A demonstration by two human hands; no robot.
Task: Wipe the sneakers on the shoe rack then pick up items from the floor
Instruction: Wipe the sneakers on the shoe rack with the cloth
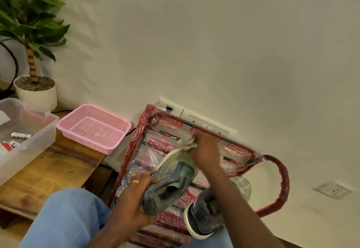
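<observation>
My left hand [136,199] grips a grey sneaker [171,181] by its heel and side, holding it tilted above the shoe rack [136,144], which is wrapped in clear and red printed plastic. My right hand [204,152] holds a crumpled pale cloth [188,143] against the sneaker's white toe. A second grey sneaker [204,220] with a white sole lies on the rack at the lower right, partly under my right forearm.
An empty pink mesh basket [93,127] and a clear plastic bin [29,130] holding small items sit on a wooden table [54,167] at left. A potted plant [33,84] stands behind. A white wall socket strip [198,119] is behind the rack.
</observation>
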